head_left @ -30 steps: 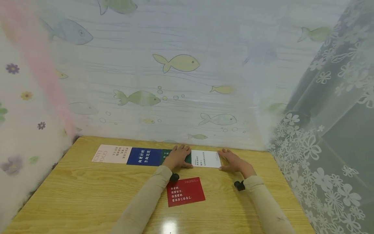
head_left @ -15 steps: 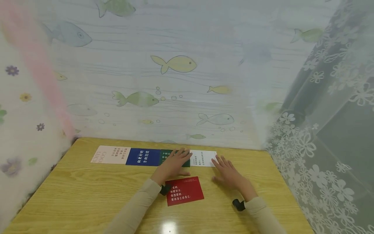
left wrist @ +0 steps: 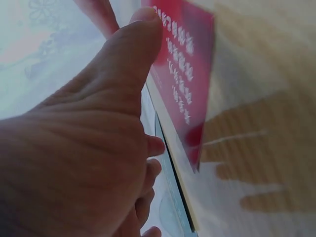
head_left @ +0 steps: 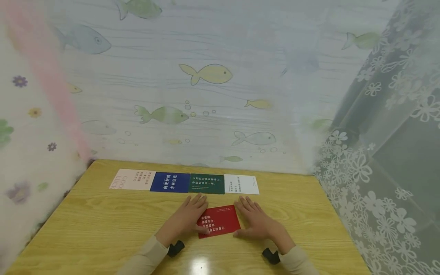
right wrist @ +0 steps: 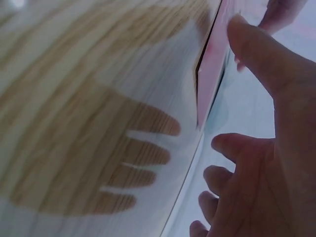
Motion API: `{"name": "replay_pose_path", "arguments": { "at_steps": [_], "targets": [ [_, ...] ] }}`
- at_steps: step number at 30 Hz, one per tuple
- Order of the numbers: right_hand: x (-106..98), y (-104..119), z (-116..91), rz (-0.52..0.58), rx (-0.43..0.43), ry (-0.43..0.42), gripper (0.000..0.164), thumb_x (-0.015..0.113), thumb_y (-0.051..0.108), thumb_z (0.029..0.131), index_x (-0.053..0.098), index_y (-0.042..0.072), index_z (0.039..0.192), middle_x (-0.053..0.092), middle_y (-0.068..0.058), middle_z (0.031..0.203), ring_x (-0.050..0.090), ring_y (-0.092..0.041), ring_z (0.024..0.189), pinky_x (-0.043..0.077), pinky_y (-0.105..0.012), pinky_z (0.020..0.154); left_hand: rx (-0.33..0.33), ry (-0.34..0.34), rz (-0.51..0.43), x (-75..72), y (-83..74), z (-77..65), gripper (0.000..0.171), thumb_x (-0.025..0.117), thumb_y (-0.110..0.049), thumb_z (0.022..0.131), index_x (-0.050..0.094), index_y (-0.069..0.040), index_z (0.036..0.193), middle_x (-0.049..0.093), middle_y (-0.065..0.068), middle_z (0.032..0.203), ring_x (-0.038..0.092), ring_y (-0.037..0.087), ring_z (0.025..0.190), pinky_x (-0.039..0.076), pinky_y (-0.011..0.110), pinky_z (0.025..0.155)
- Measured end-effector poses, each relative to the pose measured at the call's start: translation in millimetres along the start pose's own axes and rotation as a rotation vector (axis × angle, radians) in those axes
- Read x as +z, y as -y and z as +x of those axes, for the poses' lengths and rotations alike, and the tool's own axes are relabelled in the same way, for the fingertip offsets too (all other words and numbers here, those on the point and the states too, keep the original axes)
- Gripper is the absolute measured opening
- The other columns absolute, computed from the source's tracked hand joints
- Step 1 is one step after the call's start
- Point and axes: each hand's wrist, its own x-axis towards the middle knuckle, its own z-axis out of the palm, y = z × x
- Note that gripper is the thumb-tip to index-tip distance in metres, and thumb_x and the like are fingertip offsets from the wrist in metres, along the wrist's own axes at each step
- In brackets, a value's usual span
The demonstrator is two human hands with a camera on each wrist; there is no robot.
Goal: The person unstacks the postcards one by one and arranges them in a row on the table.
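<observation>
A red card [head_left: 220, 219] printed with white characters lies slightly turned on the wooden table. At its left side is my left hand [head_left: 185, 215], fingers extended, the thumb over the card's lower left part. My right hand [head_left: 256, 221] is at the card's right edge, fingers spread and thumb near the lower right corner. In the left wrist view the left thumb overlaps the red card [left wrist: 182, 74]; whether it touches cannot be told. The right wrist view has the right hand [right wrist: 266, 148] with its fingers apart and nothing between them.
Behind the hands, a row of cards runs edge to edge: pink [head_left: 132, 179], blue [head_left: 170, 182], green [head_left: 207, 184] and white [head_left: 241, 184]. A fish-patterned curtain [head_left: 206, 114] hangs at the table's [head_left: 103, 229] back edge, with a lace curtain [head_left: 371, 214] on the right.
Both hands have left the green and white cards and come back toward the body, down to either side of the red card. The green card is now fully uncovered.
</observation>
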Motion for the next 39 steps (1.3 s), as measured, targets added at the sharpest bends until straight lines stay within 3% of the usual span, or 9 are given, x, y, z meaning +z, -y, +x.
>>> {"name": "replay_pose_path", "arguments": {
  "at_steps": [5, 12, 24, 32, 39],
  "targets": [
    [0.3, 3.9, 6.0, 0.022, -0.023, 0.002, 0.096, 0.064, 0.061, 0.076, 0.024, 0.013, 0.149, 0.013, -0.012, 0.155, 0.007, -0.036, 0.142, 0.016, -0.055, 0.112, -0.016, 0.008, -0.001, 3.1, 0.1, -14.8, 0.097, 0.062, -0.066, 0.072, 0.039, -0.002, 0.141, 0.028, 0.014, 0.151, 0.019, 0.033, 0.140, 0.016, 0.053, 0.113],
    [1.9, 9.6, 6.9, 0.029, 0.022, 0.029, 0.087, 0.067, 0.055, 0.076, 0.033, 0.016, 0.146, 0.020, -0.010, 0.154, 0.011, -0.036, 0.141, 0.017, -0.052, 0.113, -0.008, 0.029, 0.032, 4.2, -6.9, -24.8, 0.093, 0.064, -0.062, 0.074, 0.040, -0.001, 0.140, 0.031, 0.013, 0.149, 0.021, 0.032, 0.140, 0.020, 0.052, 0.113],
    [3.9, 16.8, 0.5, 0.047, 0.036, -0.003, 0.085, 0.070, 0.053, 0.074, 0.037, 0.016, 0.143, 0.026, -0.012, 0.152, 0.013, -0.036, 0.141, 0.019, -0.053, 0.112, -0.037, -0.008, 0.096, 9.7, -17.1, -27.6, 0.090, 0.063, -0.062, 0.075, 0.044, 0.001, 0.137, 0.037, 0.015, 0.146, 0.027, 0.033, 0.137, 0.024, 0.050, 0.112],
    [2.6, 8.2, 1.0, 0.095, -0.015, -0.019, 0.093, 0.081, 0.047, 0.065, 0.039, 0.012, 0.140, 0.026, -0.013, 0.152, 0.013, -0.037, 0.141, 0.017, -0.055, 0.112, -0.051, -0.010, 0.100, 9.9, -22.5, -29.4, 0.090, 0.062, -0.063, 0.075, 0.044, 0.000, 0.137, 0.039, 0.014, 0.145, 0.027, 0.032, 0.137, 0.024, 0.050, 0.112],
    [3.2, 10.4, 4.3, 0.084, -0.049, -0.044, 0.083, 0.083, 0.044, 0.063, 0.045, 0.011, 0.129, 0.034, -0.014, 0.147, 0.017, -0.038, 0.139, 0.020, -0.054, 0.112, -0.037, -0.017, 0.140, 7.8, -24.2, -33.1, 0.092, 0.056, -0.067, 0.077, 0.043, 0.000, 0.138, 0.037, 0.014, 0.146, 0.028, 0.031, 0.137, 0.025, 0.050, 0.111]
  ]
}}
